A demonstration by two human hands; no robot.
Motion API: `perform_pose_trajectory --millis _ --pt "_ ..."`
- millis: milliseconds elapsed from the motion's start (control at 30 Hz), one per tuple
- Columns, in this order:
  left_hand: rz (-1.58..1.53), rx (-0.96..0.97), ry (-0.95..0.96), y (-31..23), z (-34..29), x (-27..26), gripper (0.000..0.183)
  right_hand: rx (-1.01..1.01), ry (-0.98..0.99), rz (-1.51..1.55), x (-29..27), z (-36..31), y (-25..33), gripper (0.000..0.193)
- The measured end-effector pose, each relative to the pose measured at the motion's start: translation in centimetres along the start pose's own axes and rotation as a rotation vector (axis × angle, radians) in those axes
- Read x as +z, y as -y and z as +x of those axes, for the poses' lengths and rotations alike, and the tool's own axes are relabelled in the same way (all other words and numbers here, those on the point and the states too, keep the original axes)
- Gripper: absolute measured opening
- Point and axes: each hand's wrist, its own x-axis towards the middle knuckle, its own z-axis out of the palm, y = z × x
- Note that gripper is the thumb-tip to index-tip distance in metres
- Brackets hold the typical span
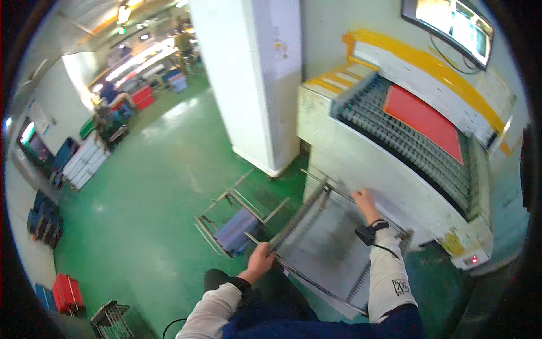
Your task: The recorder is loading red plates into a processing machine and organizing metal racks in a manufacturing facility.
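My left hand [261, 261] grips the near left corner rail of a grey metal rack cart [324, 248] that stands against a roller conveyor machine [395, 141]. My right hand [364, 200] rests on the far edge of the cart's top shelf, next to the machine's white front panel. A red flat sheet [423, 118] lies on the machine's grey rollers, up and to the right of both hands. White sleeves cover both forearms, and a black band with a cable sits on my right wrist.
A white pillar [257, 79] stands left of the machine. A low metal frame with a blue-grey crate [237, 229] sits on the green floor [147, 186] beside the cart. Red and blue crates line the left wall. A screen [451, 22] hangs above the machine.
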Motion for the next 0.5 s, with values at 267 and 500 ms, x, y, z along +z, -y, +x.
perform_pose_trajectory --millis 267,500 --pt "0.076 0.008 0.059 -5.5 -1.6 -3.8 0.04 -0.018 -0.03 -0.047 5.1 2.3 1.0 0.041" --pt "0.068 0.188 0.009 -8.1 -1.2 -2.3 0.038 0.022 -0.097 -0.205 6.9 3.4 -2.5 0.034"
